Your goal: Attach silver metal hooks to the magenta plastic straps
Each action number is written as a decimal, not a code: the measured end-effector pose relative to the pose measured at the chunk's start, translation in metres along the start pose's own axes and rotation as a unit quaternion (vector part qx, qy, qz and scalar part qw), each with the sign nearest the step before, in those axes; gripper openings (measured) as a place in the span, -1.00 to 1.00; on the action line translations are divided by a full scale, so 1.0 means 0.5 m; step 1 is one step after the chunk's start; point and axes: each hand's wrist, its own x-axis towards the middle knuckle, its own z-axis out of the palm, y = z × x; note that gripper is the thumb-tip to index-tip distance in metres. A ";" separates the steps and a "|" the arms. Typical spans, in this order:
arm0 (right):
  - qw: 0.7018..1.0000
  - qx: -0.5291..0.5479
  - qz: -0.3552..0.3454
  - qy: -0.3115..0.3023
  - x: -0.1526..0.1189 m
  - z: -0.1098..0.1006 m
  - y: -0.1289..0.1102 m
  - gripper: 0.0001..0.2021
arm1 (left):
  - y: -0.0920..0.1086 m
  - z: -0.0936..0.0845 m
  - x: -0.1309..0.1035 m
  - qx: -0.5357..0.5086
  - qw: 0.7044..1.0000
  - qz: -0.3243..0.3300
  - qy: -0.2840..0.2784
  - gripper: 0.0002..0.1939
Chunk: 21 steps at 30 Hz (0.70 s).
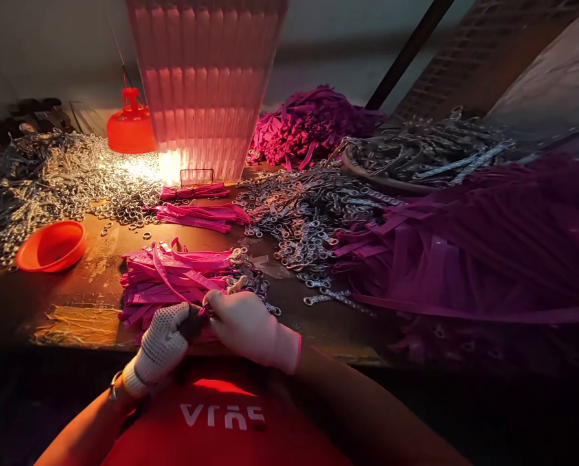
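Observation:
My left hand [163,346], in a dotted white glove, is closed near the front edge of the table. My right hand [250,327], in a smoother whitish glove, pinches against it with bent fingers. Between the two runs a magenta strap [164,268], looping up over the pile and down into my fingers. A dark patch covers the left fingertips, and the strap's gripped end is mostly hidden. Just beyond lies a stack of magenta straps [148,278], with grey braided cords with metal rings [253,275] at its right end.
A red bowl [51,249] stands left of the straps. Behind it spreads a heap of metal rings [124,188] under a red lamp [131,129]. A ribbed translucent panel [206,84] rises at the back. Ringed cords [308,220] and a large magenta strap heap [488,246] fill the right.

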 end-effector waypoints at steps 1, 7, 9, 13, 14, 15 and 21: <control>1.000 -0.014 -0.007 -0.001 -0.002 0.006 -0.001 -0.83 | 0.002 0.003 -0.001 0.014 1.000 0.004 0.007 -0.68; 0.993 -0.074 -0.093 0.014 -0.022 0.029 0.000 -0.81 | 0.007 0.008 0.000 0.056 0.997 0.044 -0.020 -0.70; 0.992 -0.073 -0.101 0.000 -0.020 0.025 0.005 -0.76 | 0.005 0.007 0.004 0.089 0.994 0.064 -0.027 -0.73; 0.993 -0.065 -0.100 -0.026 -0.007 0.008 0.021 -0.73 | 0.013 -0.006 0.024 0.154 0.982 0.089 -0.062 -0.73; 0.992 -0.062 -0.105 -0.032 -0.005 0.002 0.025 -0.73 | 0.020 -0.016 0.033 0.163 0.979 0.095 -0.083 -0.73; 0.992 -0.057 -0.109 -0.038 -0.002 -0.006 0.030 -0.73 | 0.029 -0.030 0.042 0.168 0.974 0.102 -0.108 -0.73; 1.000 -0.006 -0.012 0.010 0.005 -0.056 0.061 -0.68 | 0.055 -0.183 0.115 0.185 0.966 0.104 -0.149 -0.80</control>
